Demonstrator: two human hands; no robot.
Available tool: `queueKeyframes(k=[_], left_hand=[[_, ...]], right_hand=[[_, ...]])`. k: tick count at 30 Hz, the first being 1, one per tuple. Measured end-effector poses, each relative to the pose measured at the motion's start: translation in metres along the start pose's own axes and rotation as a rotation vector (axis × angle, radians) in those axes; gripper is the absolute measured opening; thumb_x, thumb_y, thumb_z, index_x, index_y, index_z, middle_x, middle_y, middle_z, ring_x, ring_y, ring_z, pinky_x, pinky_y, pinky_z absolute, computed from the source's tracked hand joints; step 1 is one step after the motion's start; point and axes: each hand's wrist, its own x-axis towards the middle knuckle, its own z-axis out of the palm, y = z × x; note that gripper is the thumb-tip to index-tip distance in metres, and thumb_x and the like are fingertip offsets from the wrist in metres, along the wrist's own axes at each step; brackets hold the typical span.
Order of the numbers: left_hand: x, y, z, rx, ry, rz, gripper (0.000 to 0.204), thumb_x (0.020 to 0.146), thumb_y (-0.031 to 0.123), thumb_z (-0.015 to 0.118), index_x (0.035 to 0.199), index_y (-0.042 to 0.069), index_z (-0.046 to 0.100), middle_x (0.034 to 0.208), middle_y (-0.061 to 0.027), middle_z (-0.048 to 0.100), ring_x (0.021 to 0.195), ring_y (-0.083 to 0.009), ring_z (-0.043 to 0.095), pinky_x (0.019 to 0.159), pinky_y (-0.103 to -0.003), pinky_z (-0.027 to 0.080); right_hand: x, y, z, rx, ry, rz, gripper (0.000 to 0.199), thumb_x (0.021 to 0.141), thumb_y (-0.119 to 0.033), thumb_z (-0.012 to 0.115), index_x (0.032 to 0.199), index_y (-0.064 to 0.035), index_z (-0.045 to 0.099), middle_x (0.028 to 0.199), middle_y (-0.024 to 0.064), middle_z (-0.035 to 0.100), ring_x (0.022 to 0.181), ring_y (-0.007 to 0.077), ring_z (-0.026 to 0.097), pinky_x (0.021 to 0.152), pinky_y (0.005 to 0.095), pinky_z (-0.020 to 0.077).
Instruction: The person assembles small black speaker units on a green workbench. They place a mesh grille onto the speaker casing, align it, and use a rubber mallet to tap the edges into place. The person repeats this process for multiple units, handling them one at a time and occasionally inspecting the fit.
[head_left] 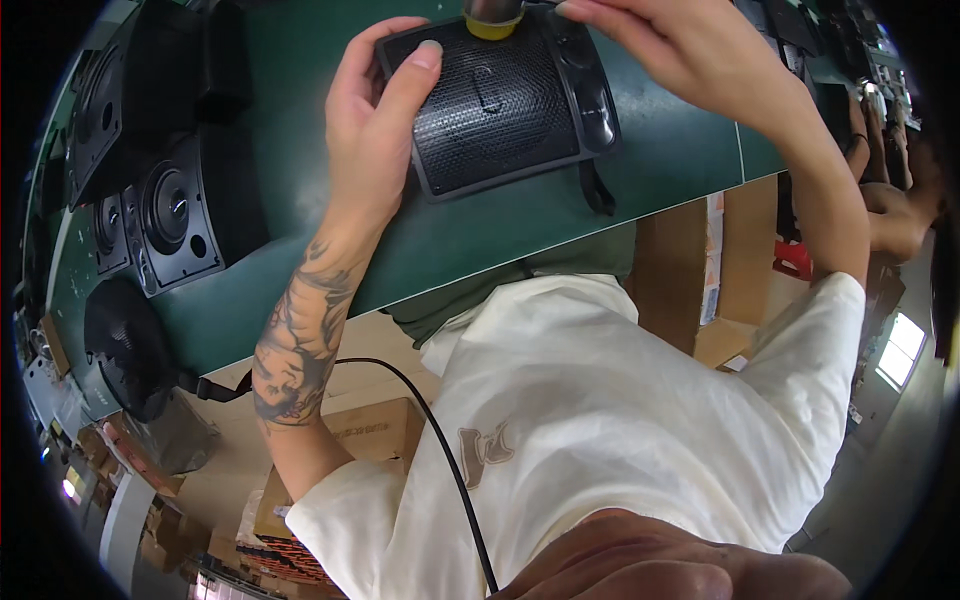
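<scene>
- While the left hand (375,120) clamps the left side of the black speaker (500,105), its thumb lies pressed across the upper left corner of the mesh grille and its fingers wrap the left edge.
- Over at the top, the right hand (660,40) comes in from the right, fingers curled down at the speaker's upper right corner beside a yellow-tipped tool (493,20); whether it pinches that tool I cannot tell, the frame edge cuts it off.
- That speaker sits flat on the green table (660,160), tilted a little, its button strip along the right side and a strap (597,190) trailing off its lower right corner toward the table's near edge.
- Open green surface shows below the speaker and to its right, running up to the table's near edge.
- Left side is crowded: a stack of black box speakers (170,215) with round cones, and a round black speaker (125,345) near the table's edge.
- Below the table edge, brown cardboard boxes (730,260) stand close in, and a black cable (440,450) crosses the person's cream shirt.
</scene>
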Motion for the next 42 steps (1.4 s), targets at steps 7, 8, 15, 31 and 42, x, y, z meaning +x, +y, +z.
queueKeyframes(k=[7,8,15,31,42], left_hand=[[0.000,0.000,0.000,0.034,-0.006,-0.006,0.036,0.101,0.015,0.067,0.132,-0.001,0.060,0.109,-0.0052,0.065,0.099,-0.0085,0.060,0.088,-0.023,0.049],[0.001,0.000,0.001,0.043,-0.006,-0.012,0.036,0.100,0.015,0.068,0.131,-0.001,0.060,0.107,-0.0046,0.065,0.098,-0.0090,0.060,0.088,-0.024,0.048],[-0.004,0.009,0.002,0.071,0.063,-0.079,0.035,0.099,0.017,0.071,0.128,0.000,0.062,0.105,-0.0033,0.065,0.098,-0.0100,0.060,0.089,-0.025,0.048],[0.001,0.006,-0.002,0.126,0.006,-0.082,0.060,0.097,0.018,0.074,0.147,-0.001,0.047,0.130,-0.0070,0.061,0.119,-0.0125,0.057,0.107,-0.028,0.042],[-0.001,0.007,-0.003,0.125,0.004,-0.066,0.067,0.096,0.018,0.075,0.151,-0.003,0.044,0.131,-0.0096,0.060,0.122,-0.0135,0.056,0.107,-0.028,0.042]], right_hand=[[0.020,-0.013,-0.027,-0.118,-0.077,0.221,0.023,0.100,-0.013,0.061,0.114,0.0041,0.067,0.081,0.0242,0.064,0.073,0.0419,0.064,0.066,0.0442,0.0495],[0.017,-0.013,-0.027,-0.118,-0.076,0.208,0.023,0.100,-0.014,0.061,0.113,0.0043,0.067,0.080,0.0232,0.065,0.072,0.0414,0.063,0.066,0.0438,0.0497],[0.022,-0.001,-0.024,-0.140,-0.157,0.038,0.020,0.100,-0.015,0.062,0.104,0.0043,0.067,0.074,0.0198,0.063,0.065,0.0397,0.060,0.061,0.0418,0.0478],[0.056,-0.021,-0.004,-0.103,-0.118,-0.068,0.016,0.099,-0.011,0.061,0.092,0.0034,0.062,0.076,0.0246,0.061,0.073,0.0454,0.061,0.063,0.0478,0.0470],[0.056,-0.016,0.007,-0.046,-0.094,-0.026,0.017,0.101,-0.013,0.059,0.097,0.0031,0.065,0.080,0.0242,0.064,0.073,0.0434,0.063,0.065,0.0464,0.0488]])
